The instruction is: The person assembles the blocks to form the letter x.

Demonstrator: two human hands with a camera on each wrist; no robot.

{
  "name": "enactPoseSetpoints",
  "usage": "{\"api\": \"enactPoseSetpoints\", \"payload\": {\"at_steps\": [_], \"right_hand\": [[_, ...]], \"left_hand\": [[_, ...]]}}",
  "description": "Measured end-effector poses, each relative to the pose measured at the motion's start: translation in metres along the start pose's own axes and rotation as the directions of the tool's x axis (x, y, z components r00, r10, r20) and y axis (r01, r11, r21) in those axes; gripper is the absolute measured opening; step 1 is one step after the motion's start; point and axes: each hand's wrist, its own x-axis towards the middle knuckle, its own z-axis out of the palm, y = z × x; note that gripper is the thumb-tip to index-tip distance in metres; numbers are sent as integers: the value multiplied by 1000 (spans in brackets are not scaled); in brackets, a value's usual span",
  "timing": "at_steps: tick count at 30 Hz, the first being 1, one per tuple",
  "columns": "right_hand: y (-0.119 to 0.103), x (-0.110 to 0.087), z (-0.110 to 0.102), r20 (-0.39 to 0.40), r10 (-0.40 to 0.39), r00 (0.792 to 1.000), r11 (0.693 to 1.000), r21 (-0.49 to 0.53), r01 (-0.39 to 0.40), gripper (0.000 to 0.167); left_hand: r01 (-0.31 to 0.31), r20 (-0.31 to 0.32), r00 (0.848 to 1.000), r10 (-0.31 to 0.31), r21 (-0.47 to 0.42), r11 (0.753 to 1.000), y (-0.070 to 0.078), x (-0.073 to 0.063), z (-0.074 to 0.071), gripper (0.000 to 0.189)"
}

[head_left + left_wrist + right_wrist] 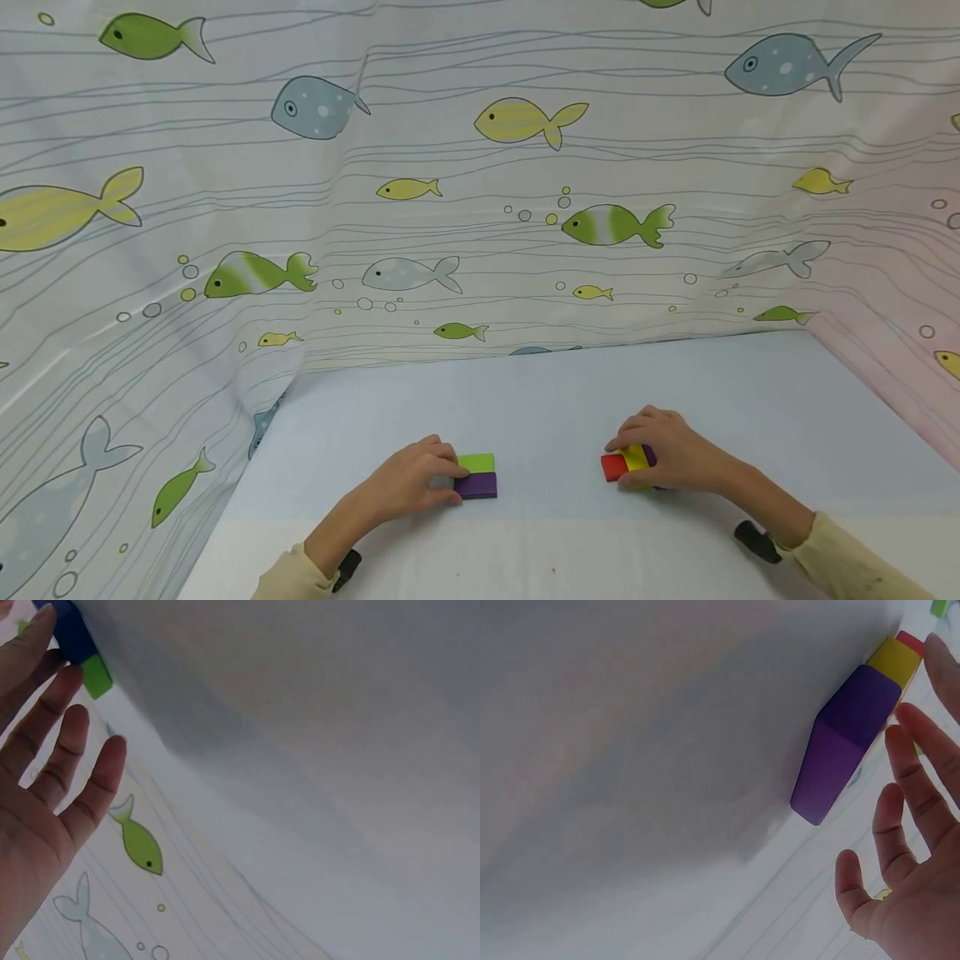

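Pressure: ideally light
Left hand [415,479] clamps purple block [477,486], right hand [670,447] yellow block [635,456], short of surface [547,408]'s far edge.

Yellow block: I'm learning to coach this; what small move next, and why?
Perhaps the right hand should slide the yellow block leftward: it pinches that block, the red block sits against the yellow's left side, and bare table separates both from the green block.

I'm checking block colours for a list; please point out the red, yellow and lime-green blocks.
Red block [612,465]: head view, its top face.
Yellow block [894,661]: right wrist view, its camera-facing side.
Lime-green block [478,462]: head view, its top face.
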Motion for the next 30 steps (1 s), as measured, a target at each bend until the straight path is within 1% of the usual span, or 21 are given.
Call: {"api": "enactPoseSetpoints", "payload": {"at_steps": [5,12,15,20,30], "right_hand": [[-2,1,0,-8,-17,1000,1000,-3,17,36],[-4,2,1,-27,-48,998,999,4,48,31],[-3,3,1,-24,-54,998,999,8,54,29],[-3,4,2,-6,-36,999,999,15,36,29],[-3,5,1,-1,-60,998,997,49,60,27]], "left_hand": [[4,6,1000,-4,-4,1000,0,0,1,29],[-8,12,1000,9,-21,1000,1,0,0,29],[-4,20,1000,5,-26,1000,2,0,-1,29],[11,34,999,-10,-22,1000,4,-1,-2,29],[5,27,1000,-4,-26,1000,3,-2,-3,28]]}}
